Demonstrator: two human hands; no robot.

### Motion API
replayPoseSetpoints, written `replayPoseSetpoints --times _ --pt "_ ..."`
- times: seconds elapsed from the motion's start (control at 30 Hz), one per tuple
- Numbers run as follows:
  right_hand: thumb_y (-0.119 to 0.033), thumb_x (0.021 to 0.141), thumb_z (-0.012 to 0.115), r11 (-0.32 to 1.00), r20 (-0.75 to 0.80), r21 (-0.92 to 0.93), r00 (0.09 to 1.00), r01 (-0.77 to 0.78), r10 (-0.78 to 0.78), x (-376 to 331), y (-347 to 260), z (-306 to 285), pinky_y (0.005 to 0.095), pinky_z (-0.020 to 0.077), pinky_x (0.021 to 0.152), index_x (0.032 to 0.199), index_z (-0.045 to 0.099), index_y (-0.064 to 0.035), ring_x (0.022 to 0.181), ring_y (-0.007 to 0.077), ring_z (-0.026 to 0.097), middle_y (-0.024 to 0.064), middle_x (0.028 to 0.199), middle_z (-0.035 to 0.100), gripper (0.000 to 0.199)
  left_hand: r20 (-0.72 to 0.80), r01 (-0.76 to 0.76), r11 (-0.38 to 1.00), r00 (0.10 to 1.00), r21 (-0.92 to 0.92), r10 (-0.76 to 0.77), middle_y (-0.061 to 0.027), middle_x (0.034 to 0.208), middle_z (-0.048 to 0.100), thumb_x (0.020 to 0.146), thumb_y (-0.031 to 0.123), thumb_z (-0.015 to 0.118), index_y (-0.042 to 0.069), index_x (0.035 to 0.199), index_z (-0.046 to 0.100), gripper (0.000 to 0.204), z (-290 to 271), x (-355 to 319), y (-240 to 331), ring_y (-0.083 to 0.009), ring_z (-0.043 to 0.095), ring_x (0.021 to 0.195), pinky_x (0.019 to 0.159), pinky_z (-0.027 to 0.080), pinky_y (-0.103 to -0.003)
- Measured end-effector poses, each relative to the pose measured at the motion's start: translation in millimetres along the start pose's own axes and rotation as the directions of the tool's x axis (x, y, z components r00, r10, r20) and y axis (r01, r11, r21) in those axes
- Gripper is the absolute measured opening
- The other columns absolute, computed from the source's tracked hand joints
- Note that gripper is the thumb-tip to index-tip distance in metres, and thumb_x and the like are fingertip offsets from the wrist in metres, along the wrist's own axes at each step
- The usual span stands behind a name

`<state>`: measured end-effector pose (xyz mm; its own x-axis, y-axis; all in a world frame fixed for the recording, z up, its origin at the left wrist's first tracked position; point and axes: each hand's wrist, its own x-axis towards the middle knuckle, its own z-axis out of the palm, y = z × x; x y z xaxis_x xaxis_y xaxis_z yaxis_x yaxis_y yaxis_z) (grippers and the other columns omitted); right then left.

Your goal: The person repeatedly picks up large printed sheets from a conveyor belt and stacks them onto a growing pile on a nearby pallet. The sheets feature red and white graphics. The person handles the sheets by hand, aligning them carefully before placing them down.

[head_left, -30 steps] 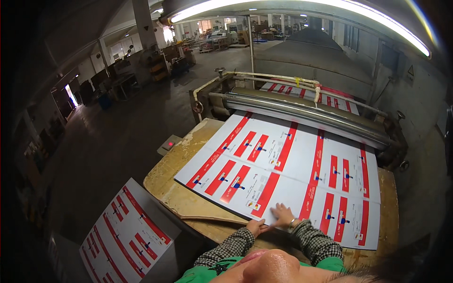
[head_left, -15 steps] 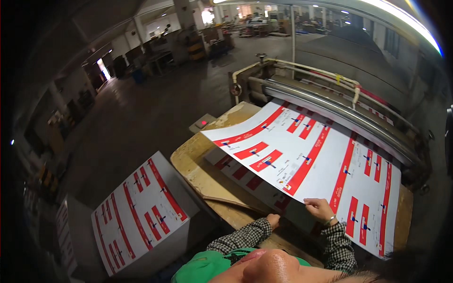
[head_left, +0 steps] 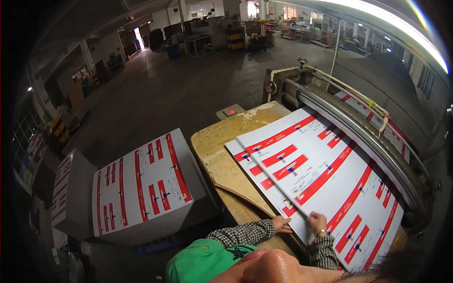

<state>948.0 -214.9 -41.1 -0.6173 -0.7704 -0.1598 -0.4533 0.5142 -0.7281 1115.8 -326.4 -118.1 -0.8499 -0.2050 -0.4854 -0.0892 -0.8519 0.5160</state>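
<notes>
At the near edge of the wooden desk point(head_left: 222, 160), both hands, left hand point(head_left: 282, 223) and right hand point(head_left: 317, 222), fingers clamped on it, have lifted the top printed sheet point(head_left: 321, 174) off its stack.

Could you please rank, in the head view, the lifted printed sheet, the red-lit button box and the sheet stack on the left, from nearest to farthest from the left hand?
From the left hand:
1. Lifted printed sheet, its near edge touching the hand, to its right.
2. Sheet stack, off to the left, beside the wooden table.
3. Red-lit button box, beyond the table's far edge.
</notes>
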Motion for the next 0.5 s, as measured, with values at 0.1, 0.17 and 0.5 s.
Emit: replayPoseSetpoints --times 0.1,0.17,0.5 --pt "-0.031 0.067 0.067 0.993 -0.267 -0.082 0.958 0.081 -0.1 30.8 41.2 10.8 0.036 0.0423 0.086 0.095 0.062 0.0003 0.097 0.0323 0.054 0.0192 0.096 0.06 0.042 -0.018 -0.015 0.996 1.0 0.092 0.017 -0.0153 0.119 0.05 0.091 0.016 0.044 0.001 0.123 0.038 0.036 15.5 -0.3 7.0 -0.03 0.056 0.102 0.082 0.05 -0.043" --pt "-0.038 0.063 0.071 0.94 -0.027 -0.215 0.96 0.266 -0.278 27.5 38.5 23.3 0.0401 0.0373 0.093 0.105 0.057 0.0008 0.111 0.0388 0.044 0.0232 0.115 0.052 0.059 -0.005 -0.024 0.996 1.0 0.089 0.025 -0.012 0.118 0.052 0.09 0.011 0.045 0.006 0.125 0.038 0.036 17.4 -1.8 5.2 -0.0283 0.057 0.101 0.083 0.049 -0.042" --pt "-0.02 0.065 0.063 0.975 0.203 0.013 0.954 0.222 -0.22 -20.7 -4.4 -7.8 0.0319 0.0458 0.081 0.097 0.062 0.0026 0.087 0.0228 0.06 0.0168 0.099 0.062 0.039 0.109 -0.001 0.985 0.994 0.175 -0.018 -0.0065 0.102 0.06 0.081 0.01 0.059 0.001 0.107 0.053 0.029 17.5 -21.9 14.6 -0.0166 0.058 0.091 0.077 0.05 -0.032"
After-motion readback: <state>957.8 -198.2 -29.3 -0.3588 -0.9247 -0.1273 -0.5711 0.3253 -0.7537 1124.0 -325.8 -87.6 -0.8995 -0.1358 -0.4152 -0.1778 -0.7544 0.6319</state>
